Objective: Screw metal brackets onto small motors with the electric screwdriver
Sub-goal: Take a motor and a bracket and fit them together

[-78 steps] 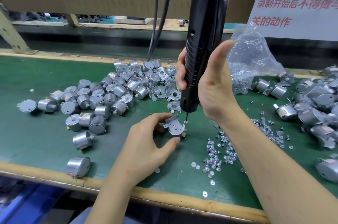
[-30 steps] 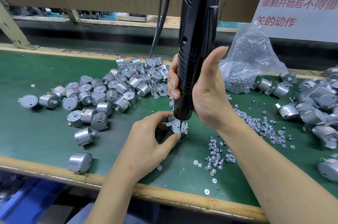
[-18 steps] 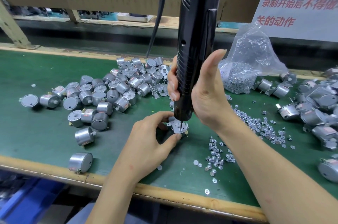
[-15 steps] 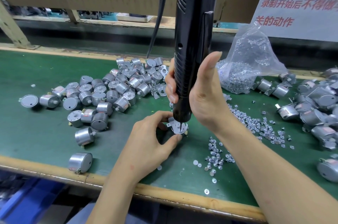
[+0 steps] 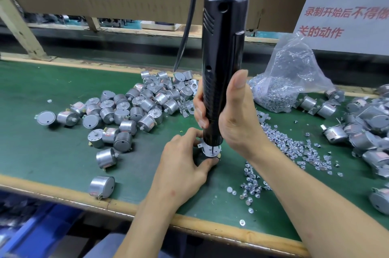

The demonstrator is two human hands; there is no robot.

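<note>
Green matting (image 5: 52, 152) covered our bench, with spare motors (image 5: 134, 108) heaped behind and loose screws (image 5: 252, 186) scattered to the right. Our left hand (image 5: 185, 165) pinched the motor (image 5: 210, 154) and its bracket (image 5: 202, 144) near the mat's middle. Our right hand (image 5: 235, 118) was wrapped round the electric screwdriver (image 5: 223, 57), its bit down on the bracket. We judged the step wanted the tool plumb, firm even pressure, and fingertips clear of the bit.
</note>
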